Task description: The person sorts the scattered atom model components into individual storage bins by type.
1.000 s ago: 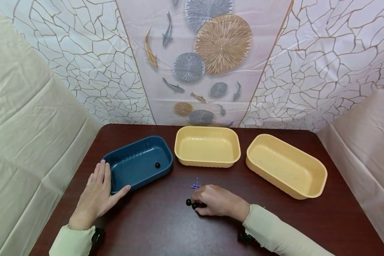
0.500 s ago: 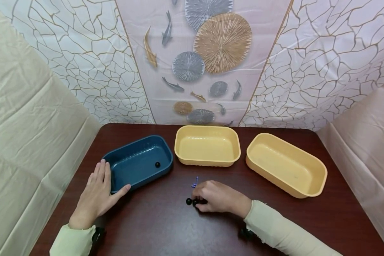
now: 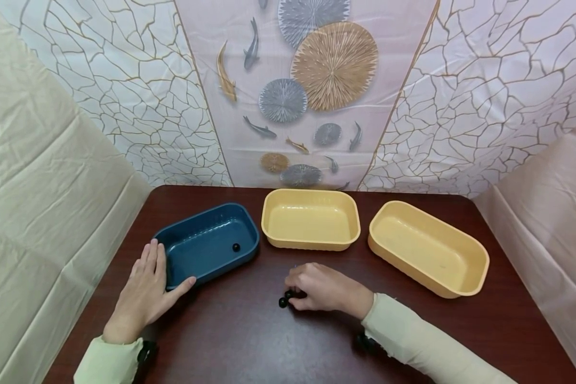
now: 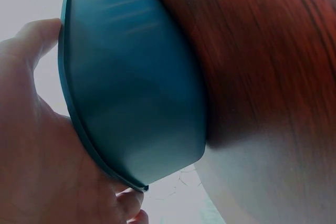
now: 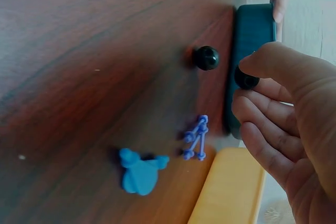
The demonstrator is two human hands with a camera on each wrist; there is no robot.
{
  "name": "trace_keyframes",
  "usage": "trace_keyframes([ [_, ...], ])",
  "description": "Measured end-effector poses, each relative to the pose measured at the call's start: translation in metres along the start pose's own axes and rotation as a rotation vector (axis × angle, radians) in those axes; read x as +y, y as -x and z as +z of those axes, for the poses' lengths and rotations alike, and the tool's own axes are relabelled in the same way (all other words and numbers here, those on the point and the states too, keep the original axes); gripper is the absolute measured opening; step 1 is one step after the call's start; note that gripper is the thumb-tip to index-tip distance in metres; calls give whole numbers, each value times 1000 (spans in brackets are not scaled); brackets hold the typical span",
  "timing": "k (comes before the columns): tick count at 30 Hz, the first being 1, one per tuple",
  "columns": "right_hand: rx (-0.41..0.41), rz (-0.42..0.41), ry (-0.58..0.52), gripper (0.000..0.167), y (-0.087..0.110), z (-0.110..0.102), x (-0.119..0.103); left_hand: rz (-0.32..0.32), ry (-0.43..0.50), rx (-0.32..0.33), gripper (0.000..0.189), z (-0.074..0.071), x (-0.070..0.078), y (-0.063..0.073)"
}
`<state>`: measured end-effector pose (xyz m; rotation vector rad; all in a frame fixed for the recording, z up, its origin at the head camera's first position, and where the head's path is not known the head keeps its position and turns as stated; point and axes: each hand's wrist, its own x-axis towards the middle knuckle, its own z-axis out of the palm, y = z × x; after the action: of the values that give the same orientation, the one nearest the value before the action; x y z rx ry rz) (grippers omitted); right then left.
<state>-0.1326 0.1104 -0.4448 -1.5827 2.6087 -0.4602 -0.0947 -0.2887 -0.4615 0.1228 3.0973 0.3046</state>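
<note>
My right hand (image 3: 324, 288) pinches a round black bead (image 5: 247, 78) between thumb and fingertips, just above the table. Close by on the wood sits another black bead (image 3: 282, 302). Under and beyond the right hand, a purple jack-like piece (image 5: 198, 137) and a light blue piece with rounded lobes (image 5: 140, 174) lie on the table; the head view mostly hides both. With fingers straight, my left hand (image 3: 144, 290) rests against the left end of a dark blue tray (image 3: 206, 277), its thumb on the near rim. One black bead (image 3: 236, 247) lies inside that tray.
A yellow tray (image 3: 312, 246) stands at the back middle, and a second yellow tray (image 3: 408, 272) sits angled at the right. All stand on a dark red-brown table (image 3: 249, 341). Patterned cloth (image 3: 173, 106) hangs behind.
My right hand has gripped a black bead and risen slightly away from me, covering most of the purple piece. The left hand and the trays stay where they were.
</note>
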Motion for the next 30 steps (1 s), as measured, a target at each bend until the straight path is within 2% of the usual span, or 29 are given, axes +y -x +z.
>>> trace_keyframes([
  [4,-9,1,29,10,-7,-5,-1,5,-3,7,121,0,-1,0],
  [19,15,37,-13,15,-30,-15,2,0,8,4,121,-1,0,-1],
  [30,49,35,4,14,-51,-20,8,4,-3,9,121,0,-1,-1],
])
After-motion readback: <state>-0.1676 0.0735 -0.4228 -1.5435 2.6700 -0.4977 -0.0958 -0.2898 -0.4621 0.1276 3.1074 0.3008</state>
